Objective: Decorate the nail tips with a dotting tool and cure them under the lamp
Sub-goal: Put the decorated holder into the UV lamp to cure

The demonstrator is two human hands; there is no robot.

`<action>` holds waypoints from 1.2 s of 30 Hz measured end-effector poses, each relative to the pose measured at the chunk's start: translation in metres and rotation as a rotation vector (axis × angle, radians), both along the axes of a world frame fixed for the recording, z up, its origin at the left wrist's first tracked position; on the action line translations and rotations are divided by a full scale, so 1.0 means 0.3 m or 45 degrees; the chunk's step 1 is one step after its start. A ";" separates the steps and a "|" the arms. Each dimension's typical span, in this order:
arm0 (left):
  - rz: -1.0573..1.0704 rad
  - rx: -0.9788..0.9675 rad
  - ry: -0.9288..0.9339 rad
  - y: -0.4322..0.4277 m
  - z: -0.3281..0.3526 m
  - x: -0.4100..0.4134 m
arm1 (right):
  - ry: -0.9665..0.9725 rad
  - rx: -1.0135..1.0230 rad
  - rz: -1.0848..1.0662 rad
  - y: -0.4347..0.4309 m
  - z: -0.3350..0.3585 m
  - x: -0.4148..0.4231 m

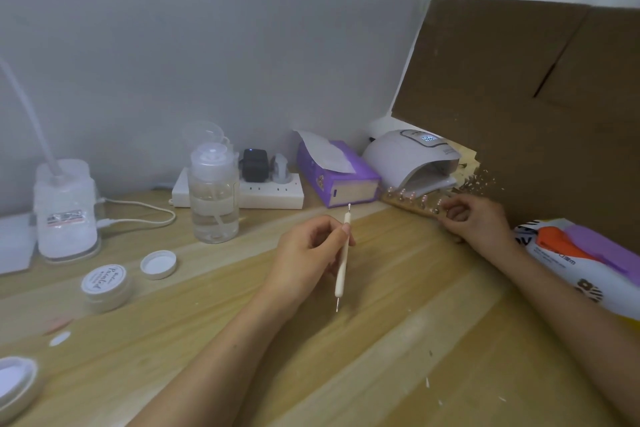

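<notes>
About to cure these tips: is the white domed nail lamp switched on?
On: the display atop the white domed nail lamp glows. Its inner curing lights cannot be seen.

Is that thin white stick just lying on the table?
No, the left hand pinches the dotting tool between its fingers near the upper end.

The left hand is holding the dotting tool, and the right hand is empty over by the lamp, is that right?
Not quite. In the head view the left hand does hold the dotting tool, but the right hand by the lamp isn't empty: it grips the nail-tip strip.
</notes>
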State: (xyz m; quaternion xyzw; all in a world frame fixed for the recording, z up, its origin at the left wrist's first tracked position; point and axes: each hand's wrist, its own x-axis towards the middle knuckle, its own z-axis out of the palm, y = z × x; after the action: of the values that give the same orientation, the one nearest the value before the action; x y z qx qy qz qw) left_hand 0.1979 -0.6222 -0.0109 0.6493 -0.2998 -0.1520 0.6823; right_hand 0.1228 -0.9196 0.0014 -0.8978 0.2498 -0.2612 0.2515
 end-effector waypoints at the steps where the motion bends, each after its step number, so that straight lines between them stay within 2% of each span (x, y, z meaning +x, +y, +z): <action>1: -0.004 -0.003 0.002 0.000 0.000 0.000 | 0.052 -0.066 -0.022 -0.002 0.002 0.002; 3: -0.015 -0.005 0.008 0.000 0.000 0.000 | 0.286 -0.285 -0.053 -0.001 0.017 0.001; 5: -0.015 -0.001 0.009 0.000 -0.001 0.002 | 0.417 -0.389 -0.109 0.007 0.035 -0.002; 12: -0.022 0.001 -0.003 -0.002 -0.009 0.004 | 0.528 -0.345 -0.298 -0.018 0.059 -0.007; 15: -0.023 0.008 -0.013 -0.002 -0.009 0.005 | 0.537 -0.242 -0.340 -0.048 0.056 0.037; 18: -0.037 0.018 -0.016 -0.002 -0.007 0.001 | 0.422 -0.048 -0.336 -0.069 0.046 0.108; 25: -0.056 0.032 -0.011 -0.007 -0.013 -0.007 | 0.204 0.072 -0.448 -0.065 0.037 0.308; 31: -0.032 0.018 -0.005 -0.007 -0.010 -0.002 | -0.013 0.284 -0.488 -0.085 0.010 0.340; 33: -0.029 0.025 -0.030 -0.007 -0.010 0.000 | -0.187 0.384 -0.480 -0.081 0.008 0.311; 34: -0.027 0.025 -0.039 -0.007 -0.010 0.001 | -0.322 0.389 -0.486 -0.074 0.013 0.291; 36: -0.022 0.024 -0.048 -0.008 -0.012 0.002 | -0.541 0.140 -0.466 -0.066 0.028 0.260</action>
State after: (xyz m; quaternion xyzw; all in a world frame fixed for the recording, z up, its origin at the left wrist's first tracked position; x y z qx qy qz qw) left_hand 0.1985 -0.6245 -0.0146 0.6558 -0.3168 -0.1484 0.6689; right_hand 0.2009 -0.9394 0.0099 -0.7480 0.3631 -0.4707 0.2952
